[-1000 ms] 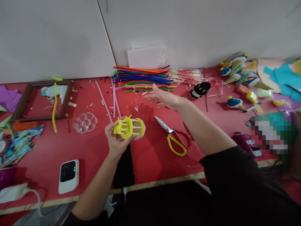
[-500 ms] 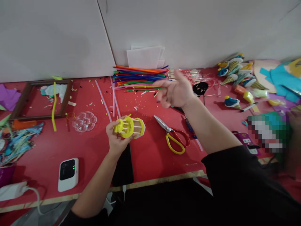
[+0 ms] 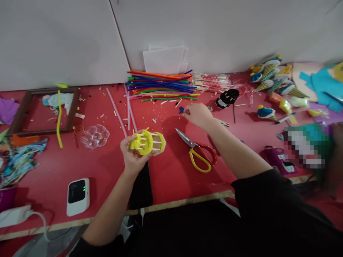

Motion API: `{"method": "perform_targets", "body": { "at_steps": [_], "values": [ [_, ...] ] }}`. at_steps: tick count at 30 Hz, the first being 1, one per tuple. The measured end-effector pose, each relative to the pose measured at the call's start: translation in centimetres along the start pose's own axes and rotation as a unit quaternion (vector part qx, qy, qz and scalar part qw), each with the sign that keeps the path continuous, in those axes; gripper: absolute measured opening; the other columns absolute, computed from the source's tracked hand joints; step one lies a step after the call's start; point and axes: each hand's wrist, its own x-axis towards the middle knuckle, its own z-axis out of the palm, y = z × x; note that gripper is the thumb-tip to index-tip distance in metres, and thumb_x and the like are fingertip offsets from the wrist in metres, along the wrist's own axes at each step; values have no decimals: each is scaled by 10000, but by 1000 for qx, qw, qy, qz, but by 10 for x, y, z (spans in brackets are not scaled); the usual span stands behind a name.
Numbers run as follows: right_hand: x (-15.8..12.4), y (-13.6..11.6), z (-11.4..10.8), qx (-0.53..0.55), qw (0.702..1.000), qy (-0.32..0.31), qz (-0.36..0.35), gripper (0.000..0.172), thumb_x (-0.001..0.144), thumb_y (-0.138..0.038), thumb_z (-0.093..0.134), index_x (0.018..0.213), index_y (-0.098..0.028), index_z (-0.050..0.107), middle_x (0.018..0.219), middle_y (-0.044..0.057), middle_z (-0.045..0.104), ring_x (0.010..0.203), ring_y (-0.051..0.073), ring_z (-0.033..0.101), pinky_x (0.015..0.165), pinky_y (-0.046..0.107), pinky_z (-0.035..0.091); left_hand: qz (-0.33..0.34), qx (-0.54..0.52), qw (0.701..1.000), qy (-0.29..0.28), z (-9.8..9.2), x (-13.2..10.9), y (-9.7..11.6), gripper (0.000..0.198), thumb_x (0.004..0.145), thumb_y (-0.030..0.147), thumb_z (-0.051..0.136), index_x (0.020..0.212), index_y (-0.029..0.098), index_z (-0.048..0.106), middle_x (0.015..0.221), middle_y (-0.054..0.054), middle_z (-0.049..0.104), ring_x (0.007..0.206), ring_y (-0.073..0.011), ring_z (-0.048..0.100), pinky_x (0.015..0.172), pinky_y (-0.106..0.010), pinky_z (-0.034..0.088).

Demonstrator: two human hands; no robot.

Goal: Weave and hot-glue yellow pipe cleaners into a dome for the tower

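The red worktop (image 3: 177, 184) spreads in front of you, carrying everything around the scissors (image 3: 191, 144), which lie in its middle with their red and yellow handles toward you. Well to the left of the scissors is a brown frame (image 3: 73, 110), a yellow strip lying across it. Beyond the scissors, a bundle of coloured stems (image 3: 163, 85) stretches sideways. Nearer you than the scissors and to their left lies a flat black device (image 3: 140, 191). Your left hand (image 3: 131, 157), also left of the scissors, is curled firmly around the yellow model (image 3: 146, 142), whose fuzzy bands are joined by pale sticks; it lies tilted on its side in your grip. Your right hand (image 3: 199, 115) is just beyond the scissors, fingers bent and drawn nearly together. Farther left of the scissors sits a clear flower-shaped tray (image 3: 103, 132); beyond them to the right, a black fuzzy piece (image 3: 227, 98). Smallest, beyond the scissors, a blue bit (image 3: 181, 110) is right by your right fingertips; you cannot tell whether they pinch it.
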Motion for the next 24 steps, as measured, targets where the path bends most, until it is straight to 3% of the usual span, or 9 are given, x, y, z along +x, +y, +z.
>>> {"method": "perform_targets", "body": {
  "at_steps": [3, 7, 9, 13, 17, 21, 24],
  "values": [
    [-2, 2, 22, 5, 1000, -11, -10, 109, 880, -235, 661, 855, -195, 759, 907, 94, 786, 885, 259, 703, 819, 368, 512, 29, 16, 999, -20, 1, 0, 1, 759, 672, 252, 953, 1252, 306, 467, 1303, -83, 659, 1267, -294, 674, 996, -471, 611],
    [-3, -15, 42, 39, 999, -10, -35, 171, 937, -220, 582, 934, -157, 741, 1058, 161, 765, 961, 274, 690, 849, 374, 508, 86, 80, 991, -60, 2, 2, 1, 734, 650, 268, 959, 1231, 295, 511, 1348, -113, 657, 1251, -318, 680, 979, -523, 613],
    [1, -27, 47, 68, 996, -12, -53, 173, 941, -206, 576, 944, -145, 737, 1097, 184, 755, 1001, 287, 686, 875, 386, 511, 123, 128, 980, -91, 1, 2, 2, 690, 638, 264, 963, 1186, 279, 545, 1353, -124, 664, 1216, -322, 697, 947, -521, 626],
    [7, -45, 44, 155, 984, -13, -91, 161, 923, -144, 591, 982, -156, 741, 1084, 133, 776, 1027, 248, 707, 943, 367, 525, 178, 178, 956, -150, 1, 0, 7, 630, 713, 224, 911, 1224, 273, 545, 1410, -154, 636, 1249, -312, 684, 949, -482, 627],
    [-13, -50, 35, 253, 961, 11, -114, 213, 942, -165, 570, 1093, -162, 720, 1106, 100, 779, 1028, 209, 726, 906, 342, 567, 157, 194, 953, -173, 2, -3, 12, 574, 800, 230, 845, 1263, 273, 509, 1426, -176, 628, 1291, -305, 661, 984, -484, 607],
    [-57, -48, 30, 324, 937, 24, -129, 187, 961, -273, 583, 1059, -191, 721, 1033, 70, 786, 930, 183, 745, 812, 320, 605, 106, 194, 955, -195, 5, -6, 11, 592, 822, 283, 821, 1294, 268, 464, 1390, -188, 646, 1272, -308, 674, 991, -489, 602],
    [-91, -48, 30, 425, 892, 47, -146, 184, 969, -343, 605, 1038, -211, 712, 980, 57, 783, 889, 169, 747, 778, 309, 619, 74, 196, 955, -211, 9, -11, 8, 621, 815, 351, 820, 1319, 222, 480, 1314, -204, 686, 1208, -328, 709, 972, -504, 611]
  ]
}}
